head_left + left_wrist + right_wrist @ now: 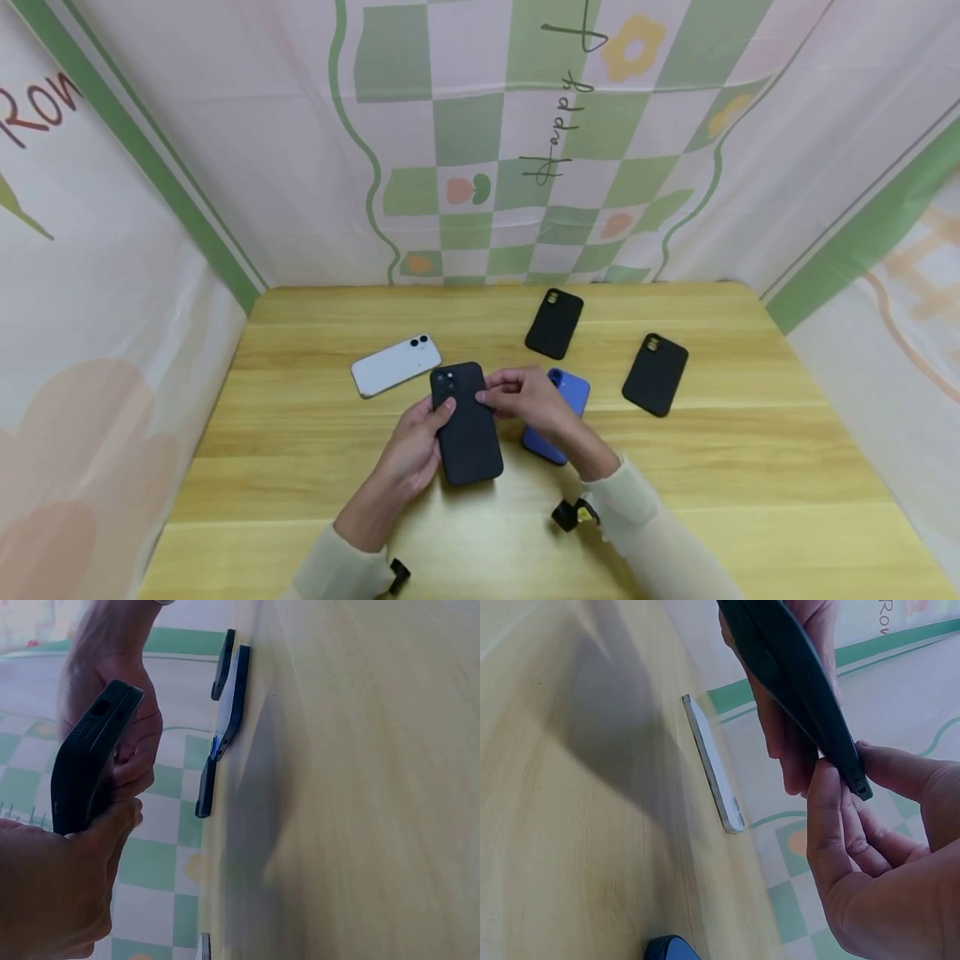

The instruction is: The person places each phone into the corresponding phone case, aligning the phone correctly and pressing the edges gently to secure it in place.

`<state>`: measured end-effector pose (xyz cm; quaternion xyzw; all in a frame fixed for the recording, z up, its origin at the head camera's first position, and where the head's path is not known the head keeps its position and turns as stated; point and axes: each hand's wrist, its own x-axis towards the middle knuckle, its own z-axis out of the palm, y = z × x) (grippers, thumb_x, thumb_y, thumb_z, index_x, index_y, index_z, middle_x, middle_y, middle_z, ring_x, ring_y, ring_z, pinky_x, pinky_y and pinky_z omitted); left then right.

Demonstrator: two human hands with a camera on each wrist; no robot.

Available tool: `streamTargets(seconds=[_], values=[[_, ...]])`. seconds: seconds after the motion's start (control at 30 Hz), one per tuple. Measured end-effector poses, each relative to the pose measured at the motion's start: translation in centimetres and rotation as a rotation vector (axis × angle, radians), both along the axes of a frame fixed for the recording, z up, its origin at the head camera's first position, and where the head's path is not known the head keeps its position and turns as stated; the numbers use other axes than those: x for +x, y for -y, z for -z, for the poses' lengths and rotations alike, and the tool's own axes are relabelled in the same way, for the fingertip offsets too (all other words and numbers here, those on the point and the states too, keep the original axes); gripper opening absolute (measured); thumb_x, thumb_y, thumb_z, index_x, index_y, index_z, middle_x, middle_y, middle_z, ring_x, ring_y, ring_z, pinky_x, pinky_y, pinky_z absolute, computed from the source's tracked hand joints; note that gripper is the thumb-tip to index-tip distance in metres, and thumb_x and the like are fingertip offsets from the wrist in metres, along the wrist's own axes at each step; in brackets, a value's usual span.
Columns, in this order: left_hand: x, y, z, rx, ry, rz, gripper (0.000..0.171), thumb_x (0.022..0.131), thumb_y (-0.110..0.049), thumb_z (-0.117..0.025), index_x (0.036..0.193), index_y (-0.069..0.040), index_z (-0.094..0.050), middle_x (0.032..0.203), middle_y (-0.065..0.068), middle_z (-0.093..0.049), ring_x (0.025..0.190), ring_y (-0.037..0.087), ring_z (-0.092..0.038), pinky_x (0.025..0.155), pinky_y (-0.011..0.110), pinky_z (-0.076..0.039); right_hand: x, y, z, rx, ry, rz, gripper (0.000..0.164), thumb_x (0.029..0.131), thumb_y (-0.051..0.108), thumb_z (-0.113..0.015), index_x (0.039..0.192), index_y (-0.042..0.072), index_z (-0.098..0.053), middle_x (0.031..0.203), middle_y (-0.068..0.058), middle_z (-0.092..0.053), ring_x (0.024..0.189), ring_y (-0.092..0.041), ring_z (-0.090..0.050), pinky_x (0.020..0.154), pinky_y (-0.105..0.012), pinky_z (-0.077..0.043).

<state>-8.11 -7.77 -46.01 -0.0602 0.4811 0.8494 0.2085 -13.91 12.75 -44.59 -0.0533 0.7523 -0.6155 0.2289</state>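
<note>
A phone in a black case (pixel 471 442) is held above the table, its back and camera lenses facing up in the head view. My left hand (pixel 411 446) grips its left side, the thumb lying across the back below the cameras. At the upper right edge, my right hand (pixel 528 400) pinches the case between thumb and fingers. The right wrist view shows this pinch at one end of the cased phone (pixel 795 675). Port and speaker holes show on the edge of the cased phone (pixel 86 765) in the left wrist view.
Under my right forearm lies a blue phone (pixel 573 392), partly hidden. A white phone (pixel 397 365) rests to the left. Two black phone cases (pixel 555 325) (pixel 655 377) lie at the back and right of the wooden table (pixel 300 467). Patterned cloth hangs around it.
</note>
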Motion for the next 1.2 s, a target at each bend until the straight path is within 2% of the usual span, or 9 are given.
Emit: streamTargets(seconds=[0.33, 0.63, 0.97, 1.2], values=[[-0.4, 0.1, -0.2, 0.023, 0.019, -0.011, 0.052, 0.117, -0.017, -0.038, 0.164, 0.004, -0.026, 0.166, 0.022, -0.038, 0.155, 0.032, -0.037, 0.124, 0.044, -0.037, 0.7, -0.3, 0.1, -0.009, 0.006, -0.020, 0.022, 0.099, 0.012, -0.076, 0.112, -0.005, -0.075, 0.092, -0.005, -0.079, 0.080, -0.015, -0.072, 0.079, -0.040, -0.066], [-0.7, 0.0, -0.5, 0.031, 0.017, -0.024, 0.052, 0.117, -0.015, -0.038, 0.163, 0.004, -0.025, 0.166, 0.022, -0.038, 0.154, 0.032, -0.038, 0.123, 0.044, -0.039, 1.6, -0.2, 0.5, -0.017, 0.040, -0.001, 0.019, 0.098, 0.013, -0.077, 0.106, -0.004, -0.076, 0.087, -0.004, -0.078, 0.080, -0.012, -0.073, 0.077, -0.033, -0.065], [-0.8, 0.0, -0.7, 0.031, -0.008, -0.082, 0.050, 0.116, -0.011, -0.038, 0.161, 0.008, -0.027, 0.165, 0.025, -0.037, 0.155, 0.035, -0.035, 0.124, 0.046, -0.036, 2.5, -0.2, 1.0, 0.099, 0.031, -0.014, 0.025, 0.096, 0.028, -0.080, 0.098, 0.003, -0.081, 0.076, 0.001, -0.073, 0.066, -0.013, -0.060, 0.065, -0.028, -0.058], [-0.8, 0.0, -1.0, 0.016, -0.015, -0.057, 0.050, 0.116, -0.010, -0.038, 0.161, 0.008, -0.027, 0.166, 0.024, -0.035, 0.156, 0.035, -0.033, 0.125, 0.045, -0.035, 2.8, -0.3, 1.1, 0.040, 0.018, -0.008, 0.022, 0.097, 0.021, -0.079, 0.097, -0.001, -0.079, 0.071, 0.000, -0.073, 0.064, -0.012, -0.059, 0.063, -0.026, -0.058]])
